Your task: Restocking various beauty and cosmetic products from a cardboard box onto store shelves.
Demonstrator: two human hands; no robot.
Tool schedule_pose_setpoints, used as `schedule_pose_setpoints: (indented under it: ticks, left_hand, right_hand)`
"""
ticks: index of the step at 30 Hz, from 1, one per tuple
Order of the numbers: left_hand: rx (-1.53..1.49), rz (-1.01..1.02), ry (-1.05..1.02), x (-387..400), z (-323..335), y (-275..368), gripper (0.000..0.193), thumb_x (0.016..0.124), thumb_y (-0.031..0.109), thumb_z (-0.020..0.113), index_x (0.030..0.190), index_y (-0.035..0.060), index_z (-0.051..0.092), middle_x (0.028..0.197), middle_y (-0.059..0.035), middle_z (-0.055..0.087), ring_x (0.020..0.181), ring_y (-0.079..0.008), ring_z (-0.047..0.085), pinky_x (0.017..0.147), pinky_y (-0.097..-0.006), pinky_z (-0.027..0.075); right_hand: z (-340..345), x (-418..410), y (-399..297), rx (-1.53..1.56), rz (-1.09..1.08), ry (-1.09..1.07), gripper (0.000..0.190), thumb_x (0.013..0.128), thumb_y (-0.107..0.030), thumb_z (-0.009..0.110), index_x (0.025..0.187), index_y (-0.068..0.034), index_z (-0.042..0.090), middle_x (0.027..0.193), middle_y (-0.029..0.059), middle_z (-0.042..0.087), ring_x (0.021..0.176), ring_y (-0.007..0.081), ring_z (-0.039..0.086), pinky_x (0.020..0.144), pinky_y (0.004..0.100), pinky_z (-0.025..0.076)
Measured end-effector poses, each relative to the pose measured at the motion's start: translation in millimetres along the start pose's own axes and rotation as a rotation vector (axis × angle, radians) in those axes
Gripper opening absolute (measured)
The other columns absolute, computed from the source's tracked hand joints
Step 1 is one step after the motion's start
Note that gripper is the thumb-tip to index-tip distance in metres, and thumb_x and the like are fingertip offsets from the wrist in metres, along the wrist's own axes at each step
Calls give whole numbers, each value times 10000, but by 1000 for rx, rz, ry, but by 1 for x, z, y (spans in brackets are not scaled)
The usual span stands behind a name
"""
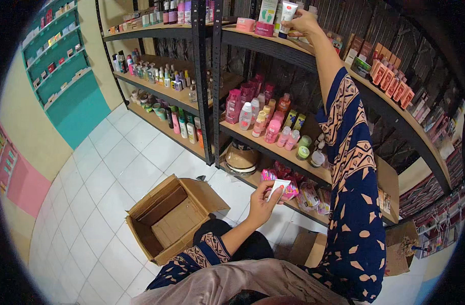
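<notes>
My right hand (305,23) reaches up to the top shelf and grips a white tube with a dark cap (288,17), which stands cap down at the shelf's front. Left of that tube are a pink round jar (264,29), a box with green footprints (268,11) above it, and a lighter pink jar (245,24). Lower down, my left hand (263,202) holds a smaller white tube (279,188) between thumb and fingers, in front of pink packets (269,174) on the bottom shelf.
Pink and white bottles (245,115) fill the middle shelf. An open cardboard box (171,217) rests on the tiled floor (103,183) at left. Black shelf posts (200,76) rise between the two racks. Pink boxed products (392,85) line the top shelf at right. Another cardboard box (402,244) lies lower right.
</notes>
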State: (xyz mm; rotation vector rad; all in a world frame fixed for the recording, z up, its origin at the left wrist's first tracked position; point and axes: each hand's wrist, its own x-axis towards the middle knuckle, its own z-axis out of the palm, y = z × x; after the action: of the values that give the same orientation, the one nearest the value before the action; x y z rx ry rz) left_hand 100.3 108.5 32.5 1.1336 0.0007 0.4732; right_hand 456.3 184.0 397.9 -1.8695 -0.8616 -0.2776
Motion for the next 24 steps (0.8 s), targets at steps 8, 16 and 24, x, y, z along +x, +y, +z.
schedule_pose_setpoints:
  ticks: [8,16,24]
  left_hand:
    - [-105,-18,90,-8,2,5,213,997,193,493,1103,11,523,902,-66,612,671,-136,626,529,-263,527]
    - [-138,9,205,-18,-3,17,395,1035,383,320,1055,29,494,850,-117,610,629,-191,637,496,-289,537]
    - [-168,38,185,-33,8,13,354,1034,320,339,1224,32,419,950,-114,606,639,-162,628,478,-274,538]
  right_hand:
    - [-12,-51,-37,-143,-131,213,622,666,-38,824,1208,26,525,1033,176,633,889,246,640,648,330,542]
    - [-41,-231,-44,92,-339,-306,385,765,-119,787,1098,-5,629,880,91,676,711,118,619,594,261,505]
    - [-5,-443,31,313,270,-620,418,771,-173,788,1118,1,630,979,77,667,874,110,613,700,272,523]
